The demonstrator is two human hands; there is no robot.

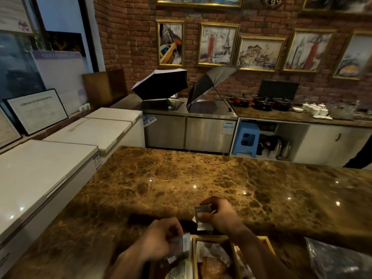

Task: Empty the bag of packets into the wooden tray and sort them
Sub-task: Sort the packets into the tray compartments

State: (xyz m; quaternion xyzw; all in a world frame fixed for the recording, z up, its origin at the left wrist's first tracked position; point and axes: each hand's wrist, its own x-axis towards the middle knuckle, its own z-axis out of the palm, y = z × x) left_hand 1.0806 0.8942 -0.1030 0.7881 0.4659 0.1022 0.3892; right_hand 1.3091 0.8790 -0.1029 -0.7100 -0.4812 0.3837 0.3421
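Stretching across the lower half of the view is a glossy brown marble counter (201,178) with pale veins, and small points of ceiling light shine on it. At its near edge stands a light wooden tray with dividers (194,256), cut off by the bottom of the picture; several packets lie in its compartments, but they are too blurred to tell apart. The left hand (161,238) is closed around a few small grey packets (181,248) over the tray's left compartment. The right hand (219,216), above the far rim of the tray, pinches a small grey packet (202,210) between thumb and fingers. A crumpled clear plastic bag (338,260) lies near the right corner of the counter. Beyond the counter the room has a red brick wall (128,43) with gold-framed pictures, two open black umbrellas (161,83) on a steel cabinet, white chest freezers (50,168) at the left, and a blue plastic stool (246,139).
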